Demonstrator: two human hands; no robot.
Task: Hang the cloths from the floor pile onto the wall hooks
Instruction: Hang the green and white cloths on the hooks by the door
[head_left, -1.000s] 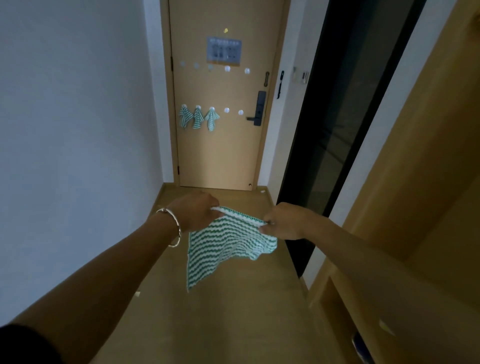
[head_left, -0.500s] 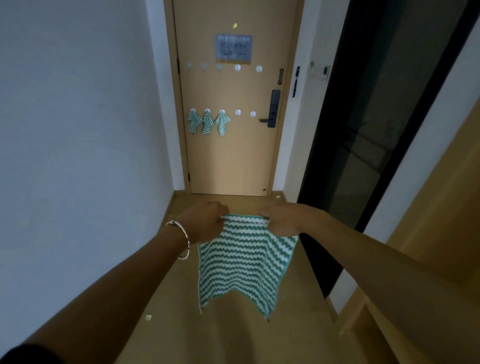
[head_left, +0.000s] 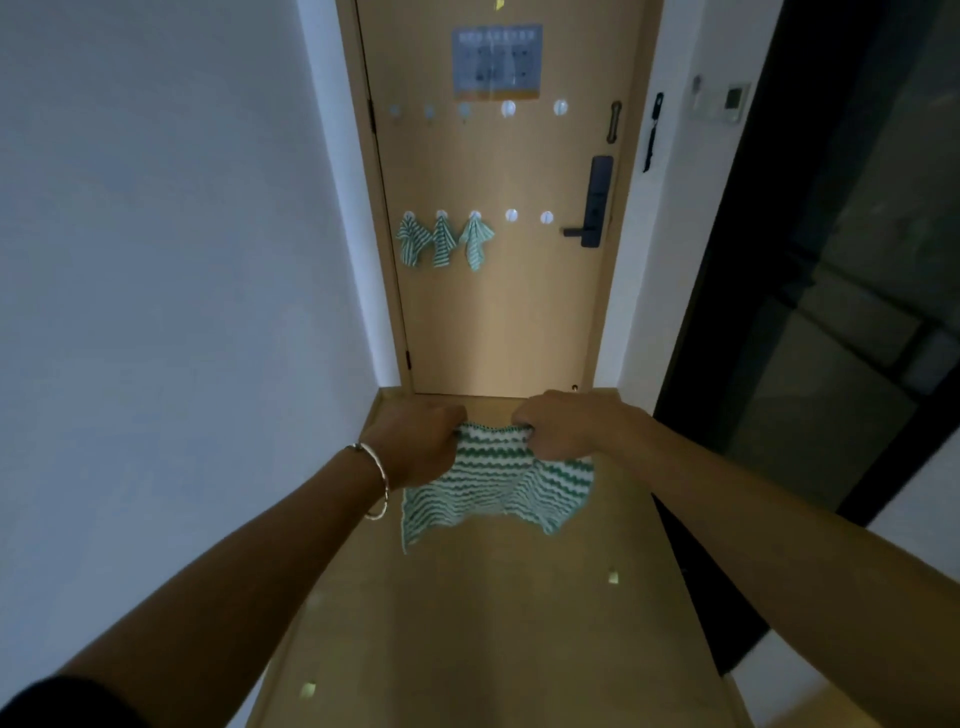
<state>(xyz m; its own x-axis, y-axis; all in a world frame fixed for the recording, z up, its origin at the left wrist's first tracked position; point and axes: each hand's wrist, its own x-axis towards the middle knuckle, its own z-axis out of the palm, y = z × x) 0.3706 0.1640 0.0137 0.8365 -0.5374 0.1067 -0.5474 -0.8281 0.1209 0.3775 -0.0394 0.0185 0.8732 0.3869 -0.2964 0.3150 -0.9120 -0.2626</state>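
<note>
Above the wooden floor (head_left: 493, 623), the left hand (head_left: 415, 441) and right hand (head_left: 566, 423) each grip the top edge of a soft green-and-white zigzag-striped cloth (head_left: 493, 488), which hangs rumpled between them.

No legible text. Grey notice (head_left: 497, 61) on the door (head_left: 498, 312) has a white header line and rows of small dark marks, all too blurred to read. Wall panel (head_left: 724, 101) right of the door: display too small to make out.
</note>
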